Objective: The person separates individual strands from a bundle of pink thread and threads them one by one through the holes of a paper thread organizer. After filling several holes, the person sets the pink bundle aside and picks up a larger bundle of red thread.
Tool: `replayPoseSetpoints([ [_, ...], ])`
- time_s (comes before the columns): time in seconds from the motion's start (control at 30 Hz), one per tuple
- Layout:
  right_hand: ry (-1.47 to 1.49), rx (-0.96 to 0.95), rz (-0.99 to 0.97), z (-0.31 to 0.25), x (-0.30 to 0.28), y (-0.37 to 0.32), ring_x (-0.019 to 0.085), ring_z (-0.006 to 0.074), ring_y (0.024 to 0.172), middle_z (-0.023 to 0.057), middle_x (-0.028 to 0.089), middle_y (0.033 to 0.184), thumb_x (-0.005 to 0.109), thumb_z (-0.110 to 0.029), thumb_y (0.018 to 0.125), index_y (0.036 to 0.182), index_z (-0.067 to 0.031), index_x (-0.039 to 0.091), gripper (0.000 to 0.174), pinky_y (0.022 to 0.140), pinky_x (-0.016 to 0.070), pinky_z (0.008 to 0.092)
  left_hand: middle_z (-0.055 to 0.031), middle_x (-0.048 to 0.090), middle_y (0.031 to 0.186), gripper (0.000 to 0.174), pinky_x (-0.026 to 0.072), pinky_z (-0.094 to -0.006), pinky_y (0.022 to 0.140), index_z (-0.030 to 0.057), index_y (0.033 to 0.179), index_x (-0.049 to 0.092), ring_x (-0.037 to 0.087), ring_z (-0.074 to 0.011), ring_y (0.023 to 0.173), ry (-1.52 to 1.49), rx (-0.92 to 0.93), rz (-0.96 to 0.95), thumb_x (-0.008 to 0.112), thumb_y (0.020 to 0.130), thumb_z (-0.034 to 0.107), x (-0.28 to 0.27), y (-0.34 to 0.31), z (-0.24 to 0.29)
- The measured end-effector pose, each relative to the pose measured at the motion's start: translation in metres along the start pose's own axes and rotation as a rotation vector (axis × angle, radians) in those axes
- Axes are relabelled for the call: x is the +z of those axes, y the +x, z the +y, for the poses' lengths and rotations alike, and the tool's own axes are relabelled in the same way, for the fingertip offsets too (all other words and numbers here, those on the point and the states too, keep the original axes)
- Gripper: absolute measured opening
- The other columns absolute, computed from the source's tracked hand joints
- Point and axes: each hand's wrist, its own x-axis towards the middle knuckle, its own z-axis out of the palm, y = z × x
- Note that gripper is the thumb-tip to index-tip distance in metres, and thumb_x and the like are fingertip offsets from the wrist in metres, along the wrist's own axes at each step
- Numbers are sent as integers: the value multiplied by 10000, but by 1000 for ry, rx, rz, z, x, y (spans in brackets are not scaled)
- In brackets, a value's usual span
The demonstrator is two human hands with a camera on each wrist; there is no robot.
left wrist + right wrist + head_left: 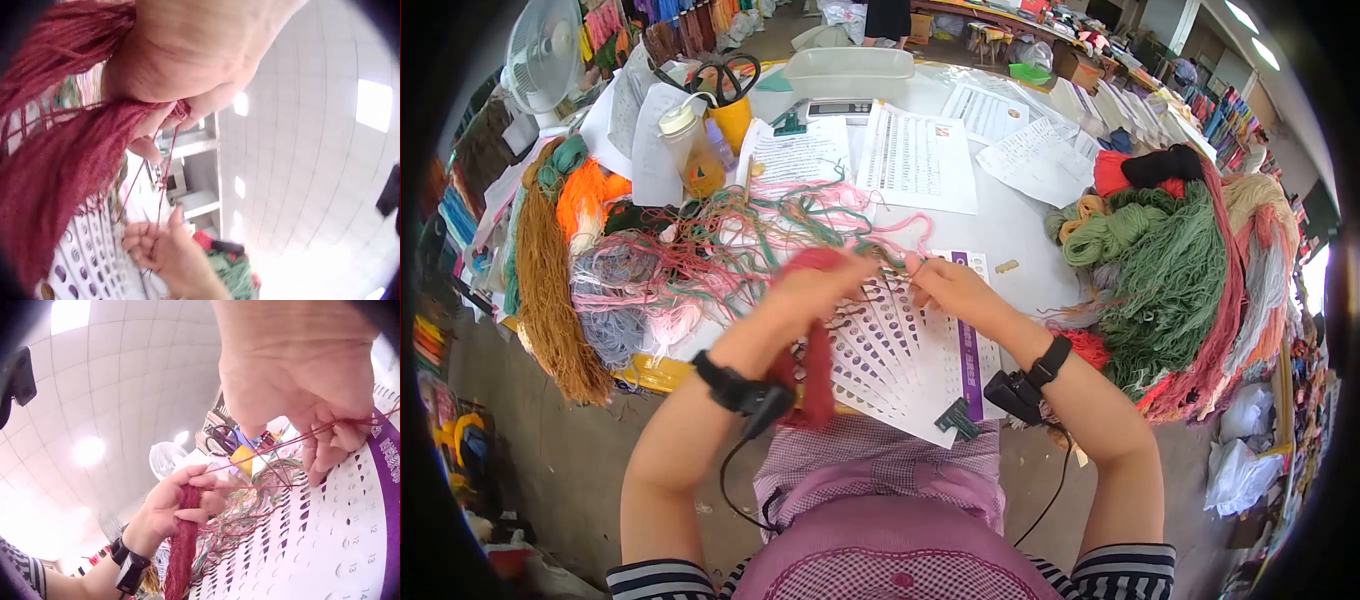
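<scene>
Yarn heaps (pixel 1155 285) flank our table (pixel 1030 250) at nine and three o'clock — our left hand (pixel 825 288) grips a red hank (pixel 808 385) at seven, our right hand (pixel 953 290) pinches its strands (pixel 162 187), seemingly for tension.

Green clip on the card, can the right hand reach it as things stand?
Probably yes: nothing covers the green clip, and it lies nearby, though the right hand is holding red thread.

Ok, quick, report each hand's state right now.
Left hand: closed, holding dark red yarn.
Right hand: closed, holding strands of that dark red yarn.
</scene>
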Motion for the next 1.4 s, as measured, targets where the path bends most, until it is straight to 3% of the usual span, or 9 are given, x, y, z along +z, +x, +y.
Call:
replayPoseSetpoints([
  [0.23, -83, -130, -67, 20, -1, 6, 615, 155, 784, 91, 661, 852, 640, -304, 852, 937, -3, 603, 315, 693, 484, 273, 69, 322, 581, 290, 178, -200, 351, 186, 669, 357, 277, -43, 449, -902, 3, 279, 529, 902, 189, -178, -18, -22],
  [0.33, -165, -222, -53, 19, 1, 4, 632, 174, 799, 103, 661, 865, 668, -196, 817, 946, -1, 597, 244, 717, 501, 286, -15, 608, 777, 158, 288, -171, 378, 82, 784, 539, 532, -84, 555, -784, 18, 540, 567, 918, 161, -197, -29, -25],
  [0.6, -184, -292, 12, 22, 7, -1, 654, 220, 761, 115, 670, 816, 689, -184, 775, 924, -10, 591, 249, 680, 505, 319, -129, 635, 1042, 121, 351, -167, 412, 1, 951, 601, 644, -148, 788, -1011, 318, 410, 571, 925, 115, -221, -26, -25],
  [0.7, -189, -287, 3, 22, 6, -4, 659, 221, 780, 125, 667, 830, 690, -189, 776, 931, -4, 587, 263, 700, 506, 316, -90, 664, 953, 265, 414, -229, 470, -1, 929, 626, 660, -201, 719, -386, 227, 771, 567, 939, 257, -236, -18, -49],
  [0.83, -211, -384, -26, 14, -16, -25, 664, 268, 832, 135, 681, 911, 649, -183, 816, 1032, -33, 608, 266, 746, 512, 340, -79, 678, 769, 609, 468, -291, 626, 4, 865, 691, 624, -172, 579, 478, -74, 602, 467, 913, 568, -178, -57, -29],
  [0.97, -552, -473, -119, 30, -38, -44, 598, 321, 1057, 129, 636, 1156, 601, -140, 872, 1256, -120, 567, 386, 884, 481, 366, -34, 681, 749, 546, 472, -298, 654, 61, 863, 731, 607, -163, 564, 530, -225, 318, 508, 899, 558, -95, -75, -4],
  [1.1, -719, -631, -92, 51, -35, -55, 493, 361, 1223, 152, 561, 1291, 605, -176, 855, 1276, -131, 561, 426, 979, 441, 418, -93, 702, 968, 404, 499, -336, 799, 65, 1022, 699, 668, -250, 895, 645, 586, 40, 474, 952, 394, 2, -54, -30],
  [1.17, -751, -536, -108, 49, -32, -63, 393, 363, 1313, 128, 450, 1416, 621, -203, 847, 1321, -156, 522, 487, 1026, 410, 411, -122, 602, 1231, 411, 446, -354, 941, 47, 1204, 601, 576, -272, 1121, 750, 576, -173, 416, 975, 334, 36, -50, -24],
  [1.4, -784, -576, -42, 59, -34, -73, 398, 357, 1309, 110, 450, 1418, 630, -253, 844, 1345, -167, 495, 526, 1019, 415, 426, -101, 466, 1391, 416, 433, -360, 965, 105, 1331, 501, 551, -285, 1147, 976, 588, -241, 419, 977, 307, 64, -45, -34],
])
